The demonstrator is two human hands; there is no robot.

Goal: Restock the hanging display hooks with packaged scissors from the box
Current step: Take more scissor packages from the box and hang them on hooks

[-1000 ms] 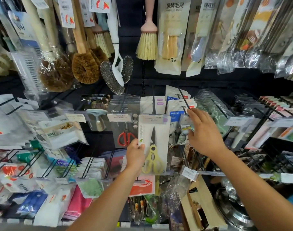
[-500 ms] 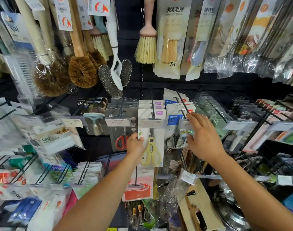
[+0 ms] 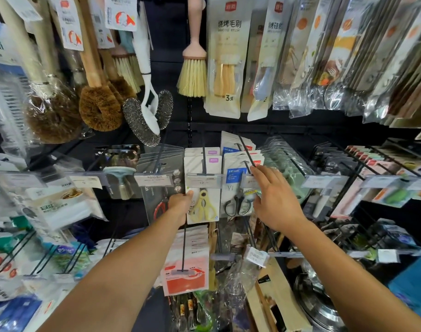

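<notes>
left hand (image 3: 180, 205) pinches left edge of yellow scissors pack (image 3: 204, 208) | pack hangs front of row on centre hook (image 3: 204, 161), behind price tag (image 3: 201, 181) | right hand (image 3: 274, 200) fingers loosely spread, holding nothing, fingertips on neighbouring black scissors pack (image 3: 235, 188)

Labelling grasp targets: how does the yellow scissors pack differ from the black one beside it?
The yellow scissors pack has yellow handles on a pale card; the black scissors pack has black handles under a blue HOME panel. The left hand pinches the yellow one's edge; the right hand sits beside the black one. Both hang blades-up.
</notes>
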